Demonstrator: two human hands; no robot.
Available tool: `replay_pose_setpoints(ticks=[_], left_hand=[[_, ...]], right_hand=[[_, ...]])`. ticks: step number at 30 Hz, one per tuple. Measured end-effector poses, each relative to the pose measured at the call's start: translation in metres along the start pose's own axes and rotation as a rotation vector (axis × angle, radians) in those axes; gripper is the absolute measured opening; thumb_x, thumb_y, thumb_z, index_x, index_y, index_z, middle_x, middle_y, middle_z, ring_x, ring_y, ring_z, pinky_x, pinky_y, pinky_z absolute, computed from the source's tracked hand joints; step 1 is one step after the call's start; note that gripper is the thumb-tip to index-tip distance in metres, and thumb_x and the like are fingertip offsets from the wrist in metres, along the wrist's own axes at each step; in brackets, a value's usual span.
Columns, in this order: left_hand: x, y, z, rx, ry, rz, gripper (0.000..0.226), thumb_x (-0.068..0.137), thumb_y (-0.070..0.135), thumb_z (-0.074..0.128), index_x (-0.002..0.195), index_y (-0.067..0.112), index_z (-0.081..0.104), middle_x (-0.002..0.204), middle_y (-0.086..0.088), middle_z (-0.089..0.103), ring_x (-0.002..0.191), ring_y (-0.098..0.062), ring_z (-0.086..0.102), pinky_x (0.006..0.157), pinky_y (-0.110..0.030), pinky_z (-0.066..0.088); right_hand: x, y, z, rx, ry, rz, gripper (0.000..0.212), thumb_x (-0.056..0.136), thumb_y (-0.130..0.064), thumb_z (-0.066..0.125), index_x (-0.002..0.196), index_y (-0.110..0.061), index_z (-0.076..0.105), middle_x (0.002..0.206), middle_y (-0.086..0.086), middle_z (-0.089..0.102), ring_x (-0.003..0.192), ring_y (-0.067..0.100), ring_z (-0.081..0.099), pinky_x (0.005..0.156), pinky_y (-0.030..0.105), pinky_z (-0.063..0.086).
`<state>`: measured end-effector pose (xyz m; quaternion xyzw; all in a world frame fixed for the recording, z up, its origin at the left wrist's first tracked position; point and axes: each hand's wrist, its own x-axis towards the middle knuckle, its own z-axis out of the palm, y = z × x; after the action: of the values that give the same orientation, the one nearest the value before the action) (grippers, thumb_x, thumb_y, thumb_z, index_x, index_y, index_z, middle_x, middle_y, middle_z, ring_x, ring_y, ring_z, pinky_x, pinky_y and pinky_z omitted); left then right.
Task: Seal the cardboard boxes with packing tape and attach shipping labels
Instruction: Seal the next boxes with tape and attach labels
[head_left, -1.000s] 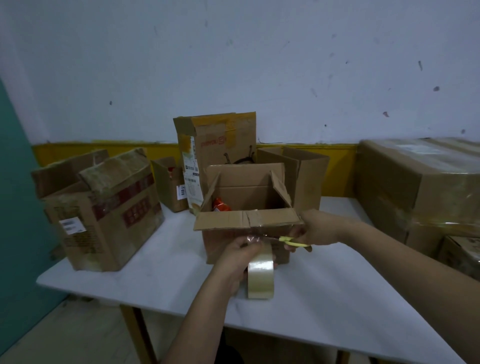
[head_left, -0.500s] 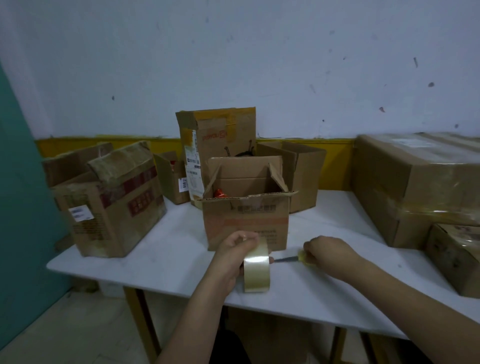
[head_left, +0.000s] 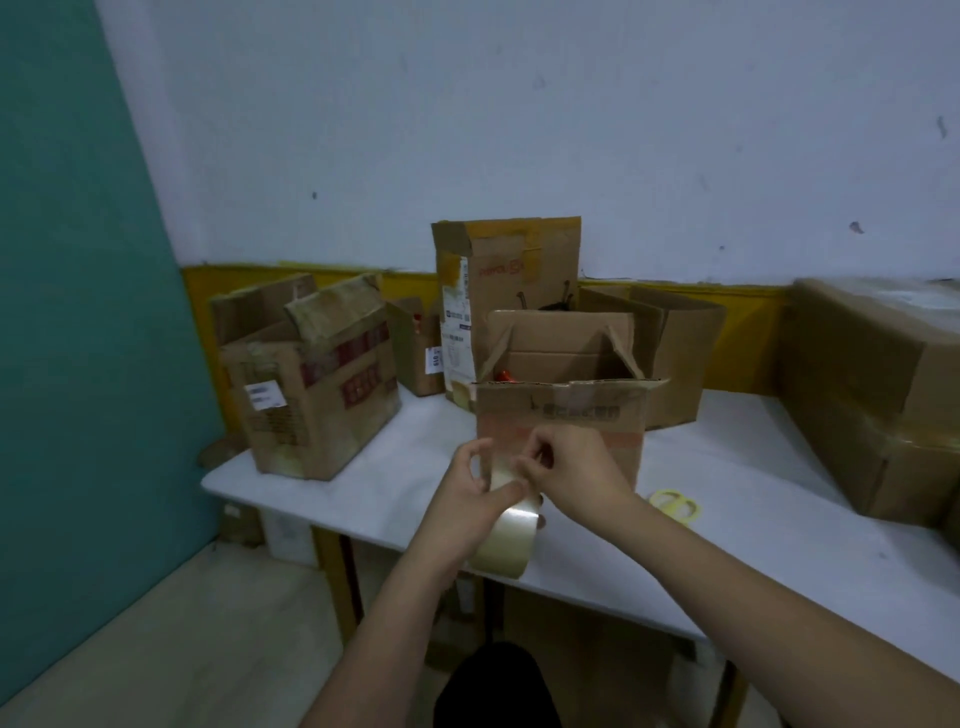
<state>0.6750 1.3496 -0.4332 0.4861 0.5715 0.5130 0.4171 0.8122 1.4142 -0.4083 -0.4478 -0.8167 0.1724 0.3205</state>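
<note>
Nearest you, your left hand (head_left: 470, 499) grips the roll of clear packing tape (head_left: 506, 525), thumb curled over its top edge and the other fingers hooked behind it, so the roll stands on edge above the near rim of the white table (head_left: 779, 519). Your right hand (head_left: 566, 470) sits just beside it on the right, touching the top of the roll, its fingertips pinched together there; it looks like you are picking at the loose end of the tape, though the end itself is too clear to make out. That pinch is what the next move depends on: the roll's flat band faces you, its axis runs left to right, and the open cardboard box (head_left: 561, 410) stands directly beyond both hands, so the tape would have to be drawn up and away from you toward the box top. The right hand is the nearer one to the box front. The box's top flaps are still up and open, with something red inside at the left, so sealing is not done. To the right of your right wrist, yellow-handled scissors (head_left: 675, 504) lie flat on the table, well within reach of that hand. Farther back, more boxes crowd the table against the wall.
</note>
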Motion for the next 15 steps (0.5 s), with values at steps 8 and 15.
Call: replay_pose_setpoints(ticks=[8, 15], left_hand=[[-0.023, -0.022, -0.066, 0.276, 0.195, -0.16, 0.085, 0.092, 0.054, 0.062, 0.159, 0.017, 0.023, 0.162, -0.003, 0.029, 0.144, -0.023, 0.036, 0.104, -0.029, 0.037], [-0.021, -0.081, -0.077, 0.424, 0.311, -0.278, 0.09, 0.096, 0.054, 0.055, 0.161, 0.013, 0.008, 0.161, -0.009, 0.033, 0.143, -0.028, 0.037, 0.105, -0.032, 0.038]], right_hand=[[0.009, -0.044, 0.06, 0.038, -0.024, -0.08, 0.023, 0.096, -0.022, 0.061, 0.081, -0.005, 0.06, 0.072, 0.0, 0.057, 0.063, 0.004, 0.049, 0.054, 0.014, 0.036], [0.026, -0.013, 0.118, 0.101, -0.098, 0.054, 0.027, 0.093, -0.026, 0.066, 0.073, -0.009, 0.061, 0.07, -0.001, 0.057, 0.066, 0.011, 0.051, 0.054, 0.02, 0.03]])
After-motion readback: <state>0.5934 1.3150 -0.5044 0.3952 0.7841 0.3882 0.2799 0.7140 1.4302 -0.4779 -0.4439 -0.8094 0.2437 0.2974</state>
